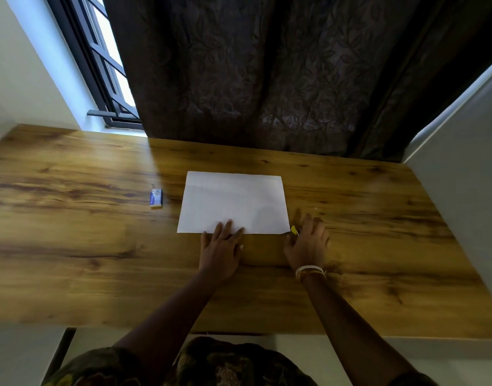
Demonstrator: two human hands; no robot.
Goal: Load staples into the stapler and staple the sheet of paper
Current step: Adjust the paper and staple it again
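A white sheet of paper [233, 203] lies flat in the middle of the wooden table [86, 246]. My left hand [221, 247] rests flat with its fingertips on the sheet's near edge. My right hand [307, 242] lies over something yellow [294, 229], probably the stapler, just off the sheet's near right corner; most of it is hidden under the hand. The fingers look spread and blurred, so the grip is unclear. A small blue and white staple box [156, 197] sits to the left of the sheet.
A dark patterned curtain [267, 79] hangs behind the table's far edge. A barred window [105, 65] is at the back left. A white wall [462, 190] borders the table's right side. Two tiny dark specks [153, 185] lie by the box.
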